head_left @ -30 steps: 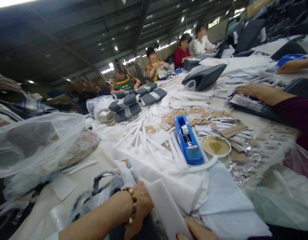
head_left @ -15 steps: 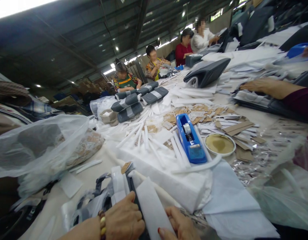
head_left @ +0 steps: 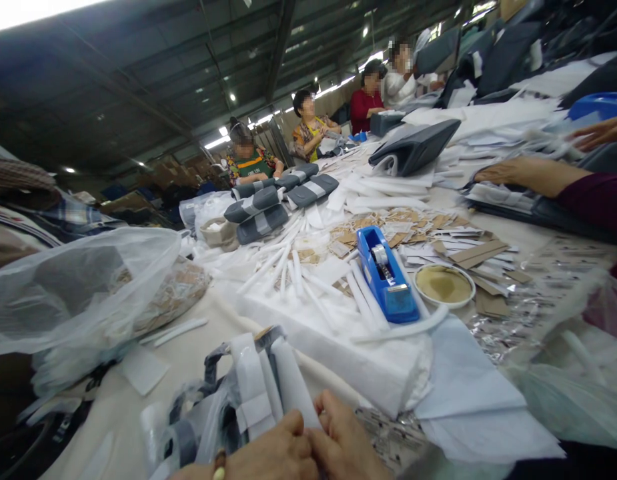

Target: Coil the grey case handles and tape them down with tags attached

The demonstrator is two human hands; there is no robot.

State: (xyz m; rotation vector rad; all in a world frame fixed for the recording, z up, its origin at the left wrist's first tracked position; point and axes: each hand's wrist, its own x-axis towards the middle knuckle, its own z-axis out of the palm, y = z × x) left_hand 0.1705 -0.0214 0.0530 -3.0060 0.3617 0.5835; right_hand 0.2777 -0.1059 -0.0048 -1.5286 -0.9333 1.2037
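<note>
So you've got a big, dim shed of a place there, under a dark roof (head_left: 153,100) with long beams (head_left: 281,53), all slanting in your tilted view. A blown-out bright strip (head_left: 28,12) fills your top left corner, plus small round lamps (head_left: 233,97) and a glowing tube light (head_left: 217,142) further back. Brown cartons (head_left: 171,175) sit blurry in the gloom behind your long, cream-topped table (head_left: 191,351). Can't make out the floor, tbh.

On the green apron (head_left: 257,169) of one co-worker, small letters seem to end with "LIN". White letters on the black strap (head_left: 63,428) are blurred.
</note>
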